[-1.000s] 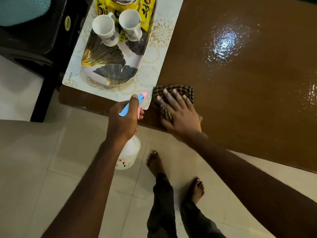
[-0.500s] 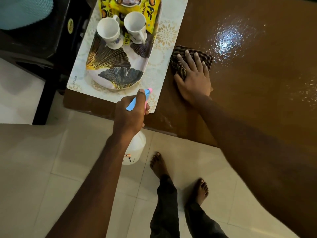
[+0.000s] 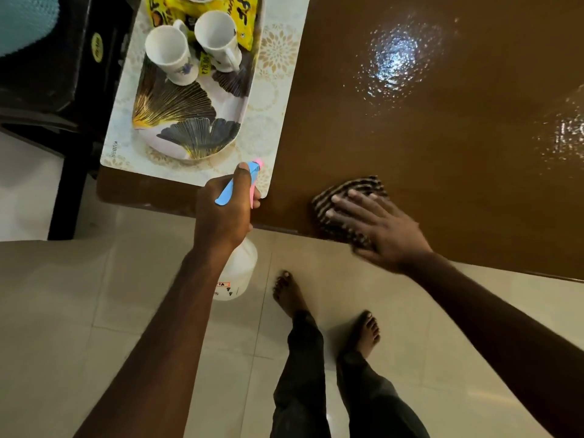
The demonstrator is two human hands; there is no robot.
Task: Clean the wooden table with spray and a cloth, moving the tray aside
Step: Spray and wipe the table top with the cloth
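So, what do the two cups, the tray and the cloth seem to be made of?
The two cups look like glazed white ceramic: smooth, thick walls and a printed motif. The tray looks like glossy melamine or plastic with a printed gold-and-black leaf pattern; which one I cannot tell. The cloth, under the right hand, looks like soft woven fabric with dark and light stripes.

The right hand lies flat, fingers spread, on a brown-and-white striped cloth at the near edge of the glossy brown wooden worktop, which glistens wet further in. The left hand has its grip closed around the blue-and-pink trigger head of a white plastic spray bottle hanging below the worktop edge. On a pale patterned placemat at the left sits an oval leaf-printed tray carrying two white mugs and a yellow packet. Bare feet stand on the tiled floor.
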